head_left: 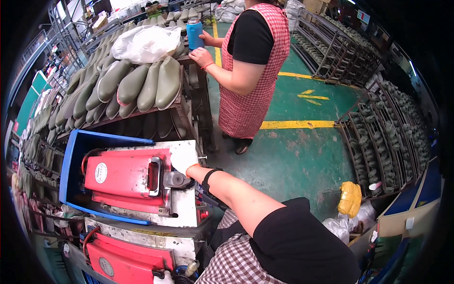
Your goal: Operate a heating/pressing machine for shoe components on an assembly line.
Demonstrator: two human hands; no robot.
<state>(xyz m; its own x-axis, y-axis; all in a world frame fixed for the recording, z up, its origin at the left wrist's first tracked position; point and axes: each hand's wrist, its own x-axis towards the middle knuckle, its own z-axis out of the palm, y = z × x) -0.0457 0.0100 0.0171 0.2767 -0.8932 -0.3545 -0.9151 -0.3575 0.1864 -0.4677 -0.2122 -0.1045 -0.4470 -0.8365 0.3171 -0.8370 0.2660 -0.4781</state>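
My right arm stretches leftward to a red machine cover. My right hand, in a white glove, rests at the cover's right end, beside a metal latch and a dark handle opening. Its fingers blend into the pale machine top, so their closure is unclear. At the bottom edge, my left hand, also white-gloved, is at the handle end of a second red cover. Most of it is cut off and its fingers cannot be made out. A blue guard surrounds the first cover.
Beyond the machines, a rack carries rows of olive-green clogs and a clear plastic bag. A co-worker stands beside it, holding a blue bottle. Shoe racks and a yellow bundle are to the right.
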